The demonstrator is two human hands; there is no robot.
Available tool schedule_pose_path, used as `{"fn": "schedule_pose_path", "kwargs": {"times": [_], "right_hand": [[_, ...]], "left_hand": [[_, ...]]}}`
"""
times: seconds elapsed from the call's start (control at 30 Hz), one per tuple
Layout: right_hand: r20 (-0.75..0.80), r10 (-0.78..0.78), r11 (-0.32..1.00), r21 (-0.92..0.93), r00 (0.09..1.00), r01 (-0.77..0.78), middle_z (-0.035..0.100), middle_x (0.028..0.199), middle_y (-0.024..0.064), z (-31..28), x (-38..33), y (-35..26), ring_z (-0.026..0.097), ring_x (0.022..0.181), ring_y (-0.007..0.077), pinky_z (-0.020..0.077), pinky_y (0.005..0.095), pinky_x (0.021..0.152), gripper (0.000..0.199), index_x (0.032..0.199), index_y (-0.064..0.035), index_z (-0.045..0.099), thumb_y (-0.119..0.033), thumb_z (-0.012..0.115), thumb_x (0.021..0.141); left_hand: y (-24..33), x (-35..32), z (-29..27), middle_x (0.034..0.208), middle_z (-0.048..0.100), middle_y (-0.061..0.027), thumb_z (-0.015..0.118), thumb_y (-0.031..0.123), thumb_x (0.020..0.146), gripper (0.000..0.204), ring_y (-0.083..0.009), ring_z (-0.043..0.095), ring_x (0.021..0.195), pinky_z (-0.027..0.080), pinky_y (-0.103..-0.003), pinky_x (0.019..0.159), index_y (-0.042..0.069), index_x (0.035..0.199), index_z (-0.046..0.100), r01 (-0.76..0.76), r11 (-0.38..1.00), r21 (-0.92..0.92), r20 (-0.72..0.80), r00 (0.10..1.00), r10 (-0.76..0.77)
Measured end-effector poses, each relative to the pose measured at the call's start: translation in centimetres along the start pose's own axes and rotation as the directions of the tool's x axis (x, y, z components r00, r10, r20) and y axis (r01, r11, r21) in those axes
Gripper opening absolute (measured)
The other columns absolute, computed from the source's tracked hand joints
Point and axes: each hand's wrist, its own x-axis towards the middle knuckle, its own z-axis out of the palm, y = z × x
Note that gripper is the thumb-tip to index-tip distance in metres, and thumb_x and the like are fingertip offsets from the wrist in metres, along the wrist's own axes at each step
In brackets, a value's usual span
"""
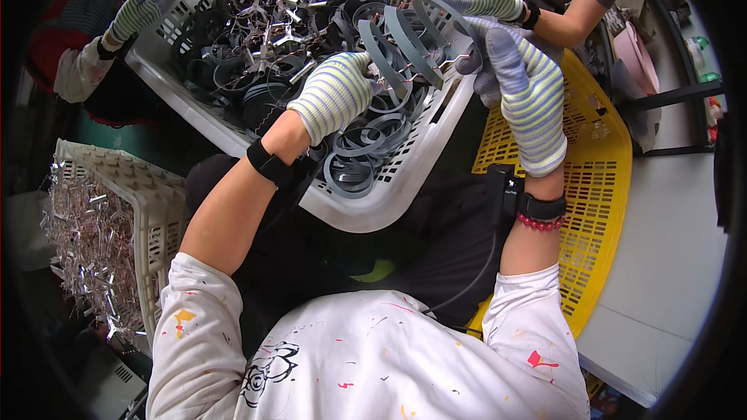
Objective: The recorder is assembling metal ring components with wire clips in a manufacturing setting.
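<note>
We look down at a loose set of curved grey strips (405, 45) spanning the gap between our two gloved hands, above the right side of the white basket (362, 216). The strips lie directly to the right of our left hand (336, 93) and to the left of our right hand (529, 93), so the line from hand to hand runs across the set rather than along it. Each visible band bows, its long axis slanting from upper left to lower right, with the bands side by side and gaps between them. Our left hand is closed, thumb and fingers pinched at the lower left of the set, beside small metal clips. Our right hand has its fingers bent toward the right-hand ends, where another clip shows; we cannot tell whether they grip or merely touch. The left seems the nearer to the closest band. Below the set, between our wrists, coiled bands (350, 167) fill the basket's near corner, while a co-worker's gloved hand (502, 4) is just beyond our right one.
</note>
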Motion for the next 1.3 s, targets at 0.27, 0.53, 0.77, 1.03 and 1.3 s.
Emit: {"fn": "schedule_pose_path", "kwargs": {"times": [0.27,0.53,0.77,1.03,1.3], "right_hand": [[0.073,-0.219,0.966,-0.127,0.973,0.226,0.076,0.090,0.0046,1.3,-0.5,-0.3,0.065,0.074,0.0061,0.0518,0.0230,0.067,0.047,0.119,-0.0020,0.072,-0.044,0.058,0.103],[-0.233,-0.174,0.984,-0.062,0.957,0.164,0.075,0.099,0.0057,-0.3,0.9,0.5,0.066,0.073,0.0061,0.0529,0.0225,0.067,0.038,0.126,-0.0059,0.069,-0.034,0.059,0.104],[-0.176,-0.094,0.982,-0.178,0.980,0.062,0.075,0.087,0.0068,0.3,0.9,1.8,0.065,0.070,0.0092,0.0531,0.0248,0.067,0.031,0.115,-0.0024,0.074,-0.028,0.062,0.102],[0.431,-0.046,0.952,-0.254,0.901,0.170,0.074,0.088,0.0088,3.6,-0.5,3.5,0.068,0.075,0.0159,0.0551,0.0307,0.075,0.032,0.113,-0.0002,0.072,-0.026,0.071,0.094],[0.237,0.073,0.978,-0.209,0.969,-0.023,0.075,0.086,0.0020,1.7,-2.5,-2.3,0.062,0.071,0.0024,0.0446,0.0178,0.060,0.034,0.110,-0.0043,0.076,-0.034,0.069,0.097]], "left_hand": [[0.1,0.2,-0.3,0.067,0.063,-0.0049,0.066,0.014,0.092,0.020,-0.0143,0.057,0.058,0.049,-0.033,0.058,0.002,0.106,0.075,-0.011,1.000,0.025,-0.009,1.000,0.011],[-2.5,1.3,0.4,0.089,0.067,-0.0002,0.058,0.024,0.104,0.025,-0.0089,0.061,0.074,0.052,-0.025,0.065,0.003,0.116,0.066,-0.302,0.896,-0.326,-0.042,0.951,0.306],[-1.5,-0.2,0.3,0.083,0.068,-0.0013,0.056,0.025,0.104,0.026,-0.0074,0.061,0.071,0.051,-0.024,0.066,0.004,0.115,0.067,-0.390,0.801,-0.455,-0.001,0.899,0.438],[0.5,-1.5,1.2,0.122,0.066,-0.0018,0.064,0.030,0.102,0.040,-0.0114,0.060,0.110,0.050,-0.029,0.097,0.005,0.132,0.063,-0.234,0.663,-0.711,0.068,0.915,0.397],[0.7,0.1,-3.0,0.121,0.068,-0.0048,0.063,0.031,0.102,0.041,-0.0129,0.063,0.110,0.050,-0.029,0.100,0.004,0.133,0.063,-0.493,0.668,-0.557,0.115,0.751,0.650]]}}
